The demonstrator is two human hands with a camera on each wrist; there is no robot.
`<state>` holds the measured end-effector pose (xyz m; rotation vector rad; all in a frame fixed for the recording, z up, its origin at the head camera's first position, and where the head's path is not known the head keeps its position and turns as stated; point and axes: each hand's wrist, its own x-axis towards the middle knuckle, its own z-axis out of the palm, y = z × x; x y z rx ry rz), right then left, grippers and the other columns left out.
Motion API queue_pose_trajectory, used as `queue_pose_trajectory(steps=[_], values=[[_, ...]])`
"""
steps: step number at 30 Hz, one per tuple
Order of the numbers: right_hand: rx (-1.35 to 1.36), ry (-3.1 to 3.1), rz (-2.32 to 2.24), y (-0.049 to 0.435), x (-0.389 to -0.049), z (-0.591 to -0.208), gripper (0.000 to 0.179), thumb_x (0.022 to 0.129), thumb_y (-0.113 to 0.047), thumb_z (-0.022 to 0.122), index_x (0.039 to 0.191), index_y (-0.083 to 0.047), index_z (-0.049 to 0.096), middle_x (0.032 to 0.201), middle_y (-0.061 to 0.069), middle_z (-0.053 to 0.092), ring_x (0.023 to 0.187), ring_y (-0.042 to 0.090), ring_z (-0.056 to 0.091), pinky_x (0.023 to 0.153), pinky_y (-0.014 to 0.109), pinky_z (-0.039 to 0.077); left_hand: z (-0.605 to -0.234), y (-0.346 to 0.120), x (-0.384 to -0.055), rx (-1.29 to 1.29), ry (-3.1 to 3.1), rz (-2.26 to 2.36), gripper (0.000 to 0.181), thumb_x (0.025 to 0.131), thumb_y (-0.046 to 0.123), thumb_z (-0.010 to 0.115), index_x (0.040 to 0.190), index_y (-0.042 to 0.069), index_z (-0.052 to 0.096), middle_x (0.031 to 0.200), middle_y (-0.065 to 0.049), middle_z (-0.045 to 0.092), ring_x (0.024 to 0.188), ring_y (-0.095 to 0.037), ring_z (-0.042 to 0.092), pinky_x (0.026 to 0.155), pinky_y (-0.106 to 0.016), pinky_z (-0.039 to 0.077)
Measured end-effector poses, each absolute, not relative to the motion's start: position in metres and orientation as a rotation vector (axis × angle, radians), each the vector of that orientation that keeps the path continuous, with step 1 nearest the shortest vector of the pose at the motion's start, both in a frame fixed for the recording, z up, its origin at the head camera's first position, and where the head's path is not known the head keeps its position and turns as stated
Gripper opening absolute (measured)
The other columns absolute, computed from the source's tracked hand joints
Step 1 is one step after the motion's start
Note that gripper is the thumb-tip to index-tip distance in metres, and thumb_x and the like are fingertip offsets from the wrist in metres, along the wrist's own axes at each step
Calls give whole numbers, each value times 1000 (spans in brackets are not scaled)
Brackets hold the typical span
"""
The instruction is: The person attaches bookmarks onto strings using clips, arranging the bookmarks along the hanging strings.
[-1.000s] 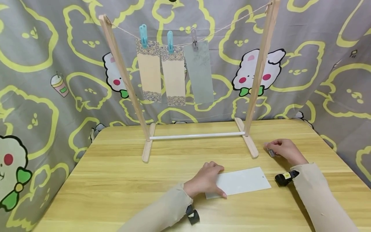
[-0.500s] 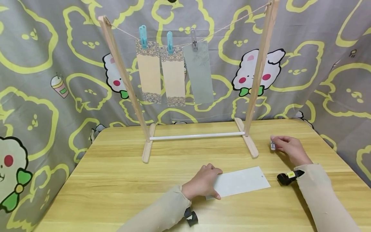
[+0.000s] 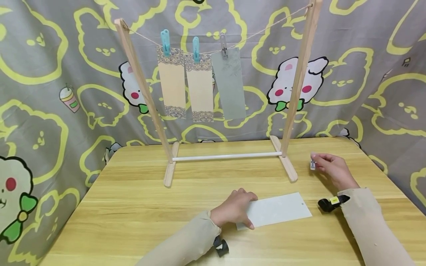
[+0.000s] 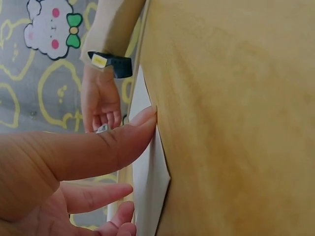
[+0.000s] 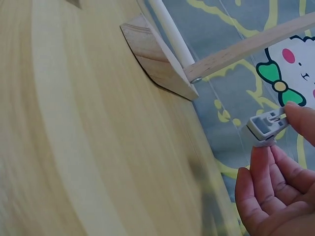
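A long white paper card [image 3: 279,210] with a small hole near its right end lies on the table. My left hand [image 3: 233,208] spans the card's left part, gripping it between the thumb at the near edge and the fingers at the far edge. In the left wrist view, the thumb [image 4: 108,152] touches the card's edge. To the right, my right hand [image 3: 336,170] pinches a small grey clothespin [image 3: 313,164] just above the table. Seen from the right wrist, the clothespin [image 5: 266,124] sits between thumb and index finger.
A wooden stand [image 3: 288,164] with a white crossbar [image 3: 226,157] stands at the back of the table [image 3: 133,207]. From its string hang two cream patterned cards [image 3: 200,88] under turquoise clothespins [image 3: 196,50], and a grey-green card [image 3: 229,85] under a grey clothespin [image 3: 223,46]. Behind hangs a patterned curtain.
The right hand has moved slightly right, and the clothespin in its fingers has turned more upright. The left thumb has shifted a little left along the card's near edge.
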<state>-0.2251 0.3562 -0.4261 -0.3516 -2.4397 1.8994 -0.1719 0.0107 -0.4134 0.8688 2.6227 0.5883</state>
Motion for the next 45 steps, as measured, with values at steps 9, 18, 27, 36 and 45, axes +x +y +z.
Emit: queue_pose_trajectory(steps=[9,18,27,36,45], values=[[-312,-2432,1918,355,-226,-427,37,88,-41,62,106,-10,56,84,-22,59,77,-2,57,70,16,51,-416,11,-176,834,2568,664,74,52,16,93,118,13,58,105,2,55,92,-12,40,77,-19,38],[-284,-2450,1916,354,-226,-422,31,89,-40,62,104,-13,56,84,-22,60,78,-2,57,72,16,50,-416,14,-177,794,2528,709,87,51,10,93,127,13,51,105,0,46,90,-11,40,78,-18,39],[-205,-2479,1901,349,-228,-408,37,90,-38,61,110,-8,53,86,-21,60,80,-3,58,74,17,51,-421,14,-183,759,2473,834,102,57,15,92,143,13,38,116,-5,49,91,-11,49,82,-20,43],[-119,-2364,2026,352,-242,-410,25,88,-35,66,105,-17,62,94,-15,65,84,1,61,75,18,52,-425,7,-200,550,2341,1141,38,83,24,72,116,6,63,104,0,64,93,-11,57,76,-25,47],[-4,-2483,1883,324,-238,-365,33,93,-33,58,116,-10,52,92,-22,61,83,-2,58,75,13,49,-423,-2,-213,548,2337,1193,8,81,4,71,89,2,71,75,1,64,68,-8,54,63,-21,44]])
